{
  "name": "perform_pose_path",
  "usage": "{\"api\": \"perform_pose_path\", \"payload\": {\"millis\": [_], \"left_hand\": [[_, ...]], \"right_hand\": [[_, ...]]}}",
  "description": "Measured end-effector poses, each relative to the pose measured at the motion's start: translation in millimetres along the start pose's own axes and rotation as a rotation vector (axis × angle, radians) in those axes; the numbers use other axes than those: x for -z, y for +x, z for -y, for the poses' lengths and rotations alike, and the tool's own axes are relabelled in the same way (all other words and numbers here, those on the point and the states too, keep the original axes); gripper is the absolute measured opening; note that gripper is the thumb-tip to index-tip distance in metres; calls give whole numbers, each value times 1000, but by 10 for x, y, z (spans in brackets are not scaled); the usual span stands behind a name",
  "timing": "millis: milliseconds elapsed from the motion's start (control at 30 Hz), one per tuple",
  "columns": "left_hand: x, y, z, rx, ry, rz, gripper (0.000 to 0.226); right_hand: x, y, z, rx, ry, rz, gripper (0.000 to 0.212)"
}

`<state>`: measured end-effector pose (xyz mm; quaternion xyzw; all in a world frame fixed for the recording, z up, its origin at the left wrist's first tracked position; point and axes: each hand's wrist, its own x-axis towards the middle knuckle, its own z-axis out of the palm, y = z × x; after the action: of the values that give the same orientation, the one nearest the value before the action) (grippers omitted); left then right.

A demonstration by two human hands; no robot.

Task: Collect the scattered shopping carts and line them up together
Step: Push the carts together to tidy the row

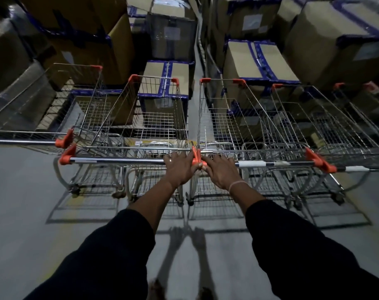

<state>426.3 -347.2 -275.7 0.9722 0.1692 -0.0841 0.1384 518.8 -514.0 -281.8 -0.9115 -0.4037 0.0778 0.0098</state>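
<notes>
Several wire shopping carts with orange corner caps stand side by side in a row before me. My left hand (180, 167) grips the right end of the handle bar of the centre-left cart (160, 118). My right hand (219, 169) grips the left end of the handle bar of the centre-right cart (234, 124). The two hands nearly touch at the orange end caps (196, 158) where these handles meet. Another cart (76, 109) stands at the far left. Two more carts (327, 126) stand to the right.
Stacks of cardboard boxes (260, 61) with blue tape rise just beyond the carts' fronts. A narrow gap (195, 68) runs between the stacks. Grey concrete floor (21, 191) lies around me, with my feet at the bottom edge.
</notes>
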Motion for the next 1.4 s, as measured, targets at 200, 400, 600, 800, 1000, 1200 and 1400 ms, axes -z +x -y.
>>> {"api": "perform_pose_path", "payload": {"millis": [200, 400, 600, 800, 1000, 1200, 1400], "left_hand": [[53, 102, 121, -22, 39, -3, 63], [48, 91, 96, -16, 85, -20, 71], [-42, 41, -31, 87, 132, -45, 66], [33, -54, -146, 139, 168, -22, 61], [-40, -96, -206, 94, 183, -92, 63], [-105, -59, -245, 134, 197, -99, 62], [-175, -96, -337, 81, 151, -133, 74]], "right_hand": [[14, 152, 65, -28, 52, 33, 48], [32, 213, 46, -46, 72, 60, 48], [25, 214, 101, -106, 22, 63, 53], [18, 111, 155, -177, 59, 15, 62], [-9, -151, -113, -266, 97, 42, 62], [25, -154, -287, -214, 186, 145, 68], [99, -203, -342, -211, 206, 174, 72]]}}
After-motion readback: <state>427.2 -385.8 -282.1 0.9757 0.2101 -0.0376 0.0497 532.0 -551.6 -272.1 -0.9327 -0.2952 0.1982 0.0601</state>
